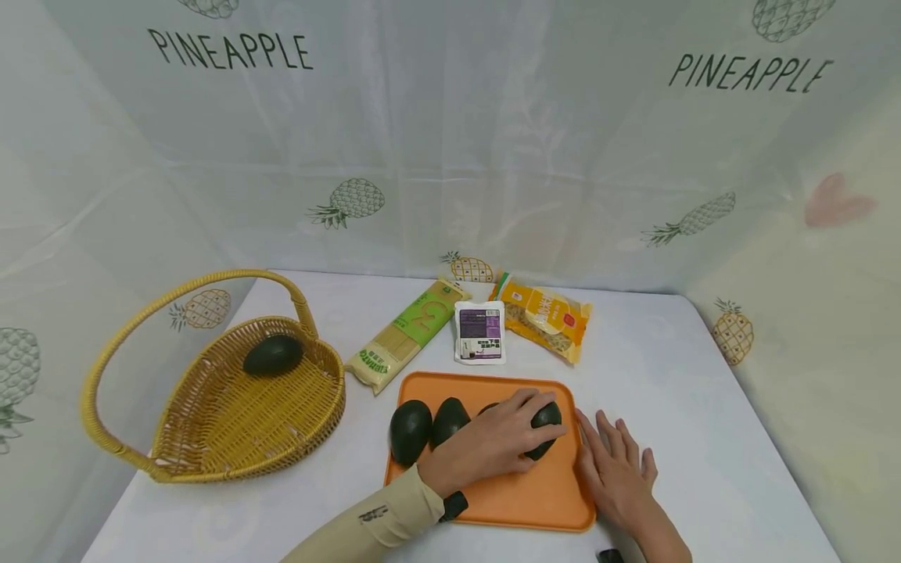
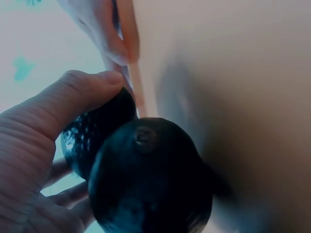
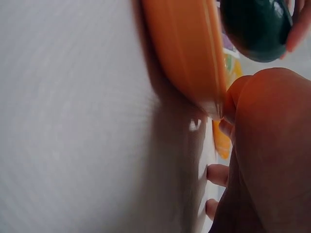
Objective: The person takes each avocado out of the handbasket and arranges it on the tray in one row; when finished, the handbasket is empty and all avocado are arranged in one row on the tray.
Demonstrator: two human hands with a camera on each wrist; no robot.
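One avocado (image 1: pixel 546 414), head view: gripped by the left hand (image 1: pixel 501 435) at the tray's (image 1: pixel 524 504) right end; right hand (image 1: pixel 619 477) alongside, fingers relaxed. Left wrist: another avocado (image 2: pixel 150 179) partly hides it. Right wrist: right hand meets the tray. Grasping seems the step; lifting would want a firm hold.

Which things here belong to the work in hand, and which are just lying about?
In use:
left hand, gripping an avocado
right hand, at the orange tray
other avocados on the tray
wicker basket, probably: one avocado inside

Lying about:
green packet
purple pouch
yellow packet
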